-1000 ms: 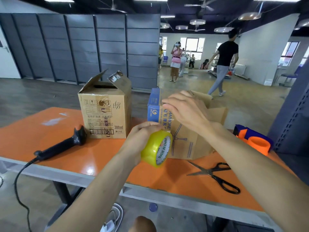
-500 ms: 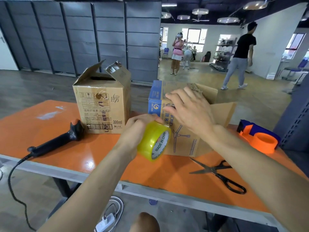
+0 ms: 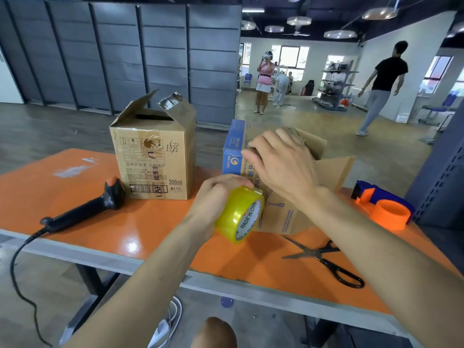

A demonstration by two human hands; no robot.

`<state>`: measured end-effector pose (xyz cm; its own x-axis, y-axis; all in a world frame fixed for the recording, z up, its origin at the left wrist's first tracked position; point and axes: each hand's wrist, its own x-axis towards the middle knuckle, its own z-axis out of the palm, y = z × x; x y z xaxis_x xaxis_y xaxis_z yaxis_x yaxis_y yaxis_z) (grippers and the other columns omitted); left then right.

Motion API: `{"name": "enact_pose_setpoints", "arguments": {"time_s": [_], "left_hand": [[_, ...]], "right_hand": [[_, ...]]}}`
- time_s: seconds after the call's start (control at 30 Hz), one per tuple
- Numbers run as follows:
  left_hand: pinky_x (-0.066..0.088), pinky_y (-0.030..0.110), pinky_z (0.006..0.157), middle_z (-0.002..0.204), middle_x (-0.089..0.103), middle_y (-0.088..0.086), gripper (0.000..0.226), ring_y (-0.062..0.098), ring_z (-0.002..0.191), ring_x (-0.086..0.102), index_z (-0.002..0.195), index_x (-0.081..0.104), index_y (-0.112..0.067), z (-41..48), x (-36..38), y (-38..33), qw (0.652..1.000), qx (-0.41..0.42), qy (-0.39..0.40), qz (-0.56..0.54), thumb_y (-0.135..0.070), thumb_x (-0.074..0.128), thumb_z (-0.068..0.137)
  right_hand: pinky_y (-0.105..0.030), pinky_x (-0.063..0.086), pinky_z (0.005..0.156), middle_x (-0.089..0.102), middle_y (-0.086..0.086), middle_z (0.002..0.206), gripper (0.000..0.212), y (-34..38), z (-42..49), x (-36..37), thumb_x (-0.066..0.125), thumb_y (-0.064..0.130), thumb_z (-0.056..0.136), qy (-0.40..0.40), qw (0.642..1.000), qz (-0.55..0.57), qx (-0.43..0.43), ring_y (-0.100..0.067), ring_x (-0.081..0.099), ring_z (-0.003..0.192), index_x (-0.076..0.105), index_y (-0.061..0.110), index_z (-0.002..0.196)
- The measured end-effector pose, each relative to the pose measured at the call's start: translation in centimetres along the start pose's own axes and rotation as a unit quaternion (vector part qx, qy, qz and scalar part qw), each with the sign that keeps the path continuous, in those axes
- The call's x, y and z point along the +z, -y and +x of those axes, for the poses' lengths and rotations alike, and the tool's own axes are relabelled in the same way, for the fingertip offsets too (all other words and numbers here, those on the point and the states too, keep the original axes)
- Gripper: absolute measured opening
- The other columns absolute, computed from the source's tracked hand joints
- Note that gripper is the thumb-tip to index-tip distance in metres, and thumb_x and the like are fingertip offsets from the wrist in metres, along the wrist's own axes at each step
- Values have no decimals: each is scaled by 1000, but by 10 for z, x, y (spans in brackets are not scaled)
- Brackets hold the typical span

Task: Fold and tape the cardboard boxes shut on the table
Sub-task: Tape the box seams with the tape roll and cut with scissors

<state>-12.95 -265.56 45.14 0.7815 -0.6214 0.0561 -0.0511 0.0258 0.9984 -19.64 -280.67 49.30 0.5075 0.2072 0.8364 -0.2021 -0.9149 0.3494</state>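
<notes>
left hand (image 3: 216,197) grips tape roll (image 3: 239,216); right hand (image 3: 281,162) presses box (image 3: 278,214).

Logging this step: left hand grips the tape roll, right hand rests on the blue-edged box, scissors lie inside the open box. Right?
No: the head view shows the scissors lying on the orange table. The left hand, tape roll, right hand and blue-edged box are as stated.

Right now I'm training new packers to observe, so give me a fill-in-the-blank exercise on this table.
The left hand grips a tape roll coloured ____. The right hand rests on top of the cardboard box with the ____ edge. The scissors lie on an ____ table.
Missing words: yellow; blue; orange.
</notes>
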Motion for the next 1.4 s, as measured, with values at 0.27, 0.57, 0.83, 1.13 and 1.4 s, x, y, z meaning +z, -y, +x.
{"name": "enact_pose_setpoints", "arguments": {"time_s": [0.27,0.57,0.83,1.13,1.4], "left_hand": [[53,18,66,88,78,-7,15,4,77,72,88,77,-17,-23,-4,0,999,27,8,-24,-28,67,83],[56,36,90,98,79,1,16,18,94,74,86,79,-15,-28,4,1,999,19,19,-32,-18,64,91],[54,30,80,96,78,-1,18,15,91,72,87,78,-21,-32,10,3,999,11,17,-43,-32,67,76],[48,38,98,102,75,6,8,20,98,68,94,74,-6,-51,12,-3,994,43,-35,-95,-10,68,93],[47,29,83,91,70,2,15,16,88,62,85,73,-12,-69,23,0,976,53,-130,-166,-2,66,93]], "right_hand": [[-43,48,83,63,-9,112,67,-1,-10,0,51,65,92,93,995,-12,-45,-32,58,100,61,7,124],[-39,52,83,65,5,135,67,-29,4,-21,35,64,96,203,978,57,8,-20,55,123,60,19,138],[-41,44,99,57,4,142,81,-27,-10,-18,67,65,80,201,977,75,13,-23,47,126,52,19,144],[-35,35,114,49,-2,151,59,-8,-26,-45,63,27,96,119,984,117,58,-24,41,140,45,10,150],[-34,51,83,69,15,98,12,34,-60,-70,57,35,99,195,895,323,238,-12,66,95,58,30,110]]}}
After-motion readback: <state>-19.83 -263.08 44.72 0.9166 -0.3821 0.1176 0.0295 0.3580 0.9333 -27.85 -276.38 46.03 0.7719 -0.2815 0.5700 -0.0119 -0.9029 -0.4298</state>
